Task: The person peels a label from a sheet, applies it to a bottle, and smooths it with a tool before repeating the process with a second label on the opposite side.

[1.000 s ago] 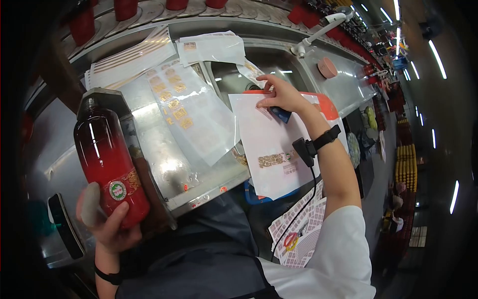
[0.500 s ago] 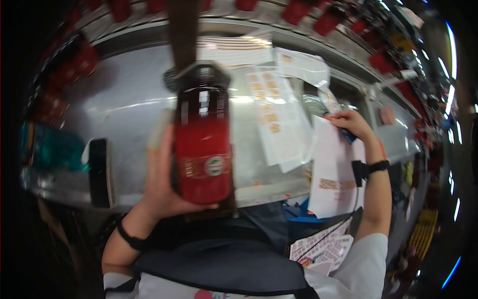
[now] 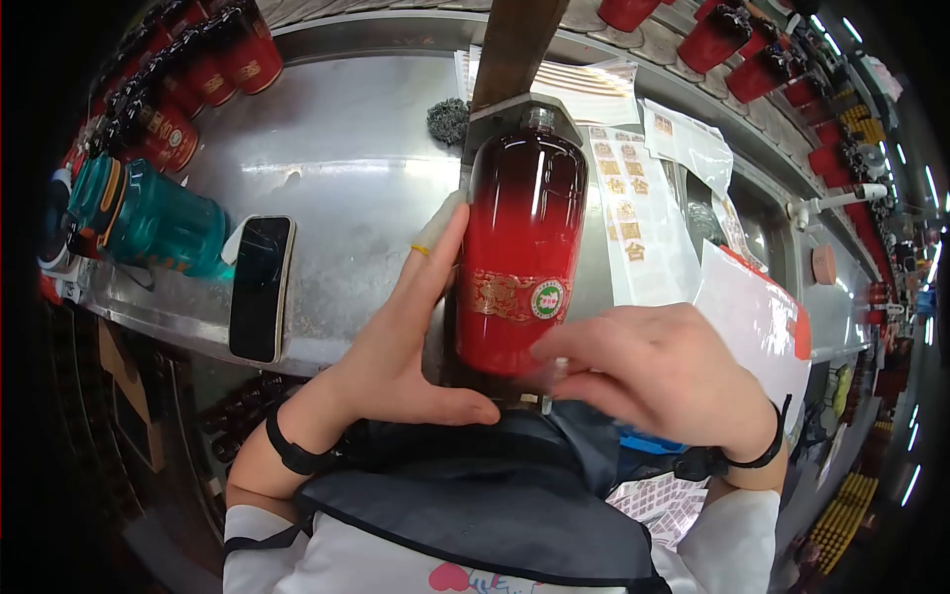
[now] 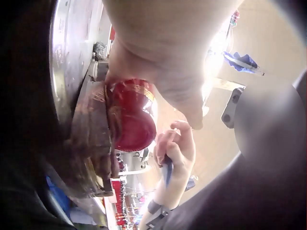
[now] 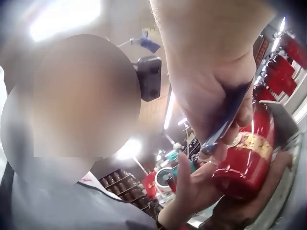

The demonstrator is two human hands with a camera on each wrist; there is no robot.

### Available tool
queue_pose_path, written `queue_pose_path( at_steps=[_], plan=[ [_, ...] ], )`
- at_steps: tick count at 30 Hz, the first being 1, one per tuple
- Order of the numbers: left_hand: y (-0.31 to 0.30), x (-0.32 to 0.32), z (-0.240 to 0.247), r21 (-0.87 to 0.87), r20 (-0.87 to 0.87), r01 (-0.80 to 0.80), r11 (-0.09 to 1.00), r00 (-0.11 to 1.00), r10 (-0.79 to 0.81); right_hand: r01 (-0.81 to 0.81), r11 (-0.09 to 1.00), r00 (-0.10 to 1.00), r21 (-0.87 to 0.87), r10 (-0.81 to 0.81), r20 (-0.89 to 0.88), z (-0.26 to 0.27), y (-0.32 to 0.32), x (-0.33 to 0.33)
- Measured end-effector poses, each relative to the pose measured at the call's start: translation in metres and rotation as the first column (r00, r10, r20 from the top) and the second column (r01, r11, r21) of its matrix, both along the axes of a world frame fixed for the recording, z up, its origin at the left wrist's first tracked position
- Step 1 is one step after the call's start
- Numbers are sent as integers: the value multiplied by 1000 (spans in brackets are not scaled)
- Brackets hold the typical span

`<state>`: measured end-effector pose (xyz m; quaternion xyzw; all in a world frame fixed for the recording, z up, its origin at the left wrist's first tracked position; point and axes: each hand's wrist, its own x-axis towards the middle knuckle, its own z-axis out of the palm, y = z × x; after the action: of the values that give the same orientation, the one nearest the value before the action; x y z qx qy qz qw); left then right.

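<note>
A dark-to-red bottle lies in a holder, with a gold band and a round green-white label near its base. My left hand rests along its left side, fingers straight and thumb spread below the base; one finger has a pale cover and a yellow band. Over the bottle's lower right is my right hand, its curled fingers gripping a flat blue tool. Something small and pale shows at its blurred fingertips; I cannot tell what. The left wrist view shows the bottle's red base beside my right hand.
A phone, teal bottle and dark scouring pad are on the metal counter at left. Gold-printed sheets and a white sheet lie right, near the sink. A brown post rises behind the holder.
My right hand has left the white sheet and come over to the bottle. My left hand has loosened from the bottle's lower end to lie straight along its side. The view has turned left.
</note>
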<state>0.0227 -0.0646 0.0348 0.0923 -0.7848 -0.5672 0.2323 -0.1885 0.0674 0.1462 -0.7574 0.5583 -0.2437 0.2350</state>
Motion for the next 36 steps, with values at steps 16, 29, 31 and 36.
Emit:
queue_pose_path(
  at_steps=[16, 29, 31, 36],
  plan=[
    [18, -10, -3, 227, -20, -106, 968, 993, 113, 347, 921, 937, 176, -349, -22, -29, 3, -4],
    [23, -19, -1, 387, -28, -104, 916, 992, 124, 388, 772, 374, 504, -631, 680, -94, 25, 27],
    [24, -19, -2, 393, -30, -97, 914, 992, 119, 363, 771, 338, 524, -633, 697, -94, 27, 26],
    [22, -19, -5, 462, -69, -68, 884, 991, 112, 327, 777, 226, 538, -617, 754, -97, 27, 27]
  ],
)
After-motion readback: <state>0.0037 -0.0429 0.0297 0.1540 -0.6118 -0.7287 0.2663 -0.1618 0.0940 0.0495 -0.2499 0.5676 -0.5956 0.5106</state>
